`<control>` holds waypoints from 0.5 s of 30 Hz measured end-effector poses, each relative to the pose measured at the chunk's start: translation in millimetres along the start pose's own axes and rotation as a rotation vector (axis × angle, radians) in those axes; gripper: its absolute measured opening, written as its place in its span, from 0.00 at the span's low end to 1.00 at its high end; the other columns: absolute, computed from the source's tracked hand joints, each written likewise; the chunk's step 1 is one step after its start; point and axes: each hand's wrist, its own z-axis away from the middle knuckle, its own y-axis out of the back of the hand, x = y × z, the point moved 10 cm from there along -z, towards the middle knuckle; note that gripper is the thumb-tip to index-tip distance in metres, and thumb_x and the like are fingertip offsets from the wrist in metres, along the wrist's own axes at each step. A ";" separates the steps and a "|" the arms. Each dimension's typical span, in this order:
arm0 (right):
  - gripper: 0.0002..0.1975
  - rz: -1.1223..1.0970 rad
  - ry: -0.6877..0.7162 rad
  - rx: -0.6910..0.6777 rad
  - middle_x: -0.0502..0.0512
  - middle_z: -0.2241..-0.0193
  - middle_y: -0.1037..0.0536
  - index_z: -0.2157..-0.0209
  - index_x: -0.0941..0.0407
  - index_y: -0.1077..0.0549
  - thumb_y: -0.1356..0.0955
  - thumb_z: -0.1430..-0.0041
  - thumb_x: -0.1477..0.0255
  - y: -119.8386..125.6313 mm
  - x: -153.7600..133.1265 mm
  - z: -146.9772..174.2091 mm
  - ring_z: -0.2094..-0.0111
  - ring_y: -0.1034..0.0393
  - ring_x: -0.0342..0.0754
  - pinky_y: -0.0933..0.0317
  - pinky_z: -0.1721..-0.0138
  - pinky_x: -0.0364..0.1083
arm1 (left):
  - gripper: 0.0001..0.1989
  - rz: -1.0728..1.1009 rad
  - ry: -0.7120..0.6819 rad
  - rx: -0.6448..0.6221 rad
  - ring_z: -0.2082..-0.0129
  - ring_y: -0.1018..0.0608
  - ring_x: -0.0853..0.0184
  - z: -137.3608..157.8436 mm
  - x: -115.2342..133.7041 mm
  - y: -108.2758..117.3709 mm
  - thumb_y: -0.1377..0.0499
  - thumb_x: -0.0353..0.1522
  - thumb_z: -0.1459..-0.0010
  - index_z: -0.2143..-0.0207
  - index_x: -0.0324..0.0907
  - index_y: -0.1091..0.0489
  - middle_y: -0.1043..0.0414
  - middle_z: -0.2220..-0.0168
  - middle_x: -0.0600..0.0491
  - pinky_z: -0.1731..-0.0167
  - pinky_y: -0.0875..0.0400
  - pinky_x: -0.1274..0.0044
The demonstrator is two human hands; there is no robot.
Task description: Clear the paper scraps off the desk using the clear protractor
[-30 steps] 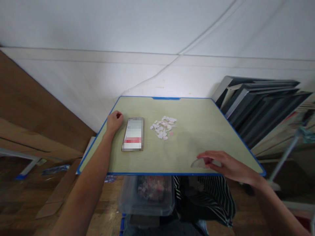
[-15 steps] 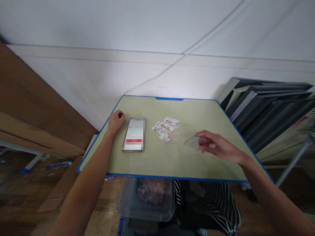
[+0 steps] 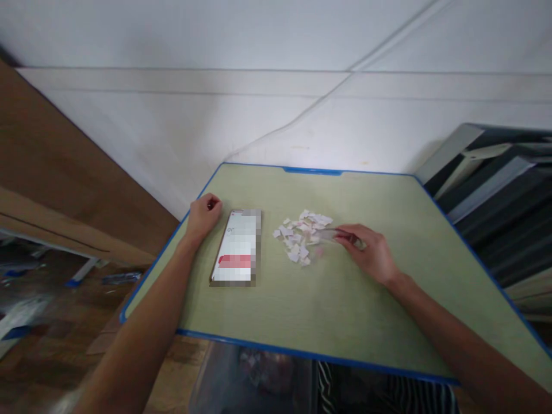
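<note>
the phone (image 3: 235, 244) was flanked by the curled left hand (image 3: 206, 215) and pale scraps (image 3: 295, 238) — to which a clear piece (image 3: 326, 233), pinched in the right hand (image 3: 366, 247), had been brought closer.

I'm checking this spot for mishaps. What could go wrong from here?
The loose scraps could scatter if the clear piece in the right hand sweeps across them. The phone lies between them and the left hand, so some might land on its screen.

The table (image 3: 276, 310) bears a phone (image 3: 235, 244) and paper scraps (image 3: 295, 238).
</note>
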 end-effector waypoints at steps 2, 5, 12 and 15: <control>0.11 0.005 0.097 -0.115 0.56 0.69 0.18 0.65 0.54 0.22 0.33 0.38 0.63 -6.1 -13.6 2.4 0.68 0.25 0.50 0.30 0.65 0.50 | 0.03 -0.008 0.001 0.013 0.75 0.32 0.67 0.3 -0.3 1.8 0.47 0.32 0.53 0.77 0.43 0.38 0.36 0.78 0.56 0.70 0.38 0.75; 0.11 0.029 0.172 -0.158 0.55 0.68 0.18 0.63 0.52 0.22 0.35 0.36 0.65 -2.7 -24.6 5.1 0.67 0.24 0.50 0.29 0.65 0.50 | 0.03 -0.010 0.007 0.018 0.75 0.32 0.67 0.3 -2.5 2.4 0.47 0.33 0.53 0.77 0.44 0.38 0.35 0.78 0.56 0.70 0.37 0.75; 0.11 0.032 0.188 -0.289 0.54 0.71 0.19 0.64 0.53 0.22 0.35 0.36 0.66 2.6 -27.8 9.7 0.70 0.24 0.48 0.31 0.69 0.47 | 0.03 0.015 0.022 0.014 0.75 0.31 0.67 0.1 -6.8 1.7 0.47 0.33 0.53 0.76 0.44 0.37 0.35 0.78 0.55 0.70 0.36 0.75; 0.11 0.030 0.161 -0.386 0.54 0.72 0.19 0.64 0.53 0.22 0.35 0.36 0.64 -1.6 -27.3 14.3 0.71 0.25 0.48 0.32 0.69 0.47 | 0.03 0.020 0.027 0.011 0.75 0.31 0.68 0.1 -6.6 2.2 0.47 0.33 0.53 0.76 0.44 0.37 0.35 0.78 0.56 0.70 0.36 0.75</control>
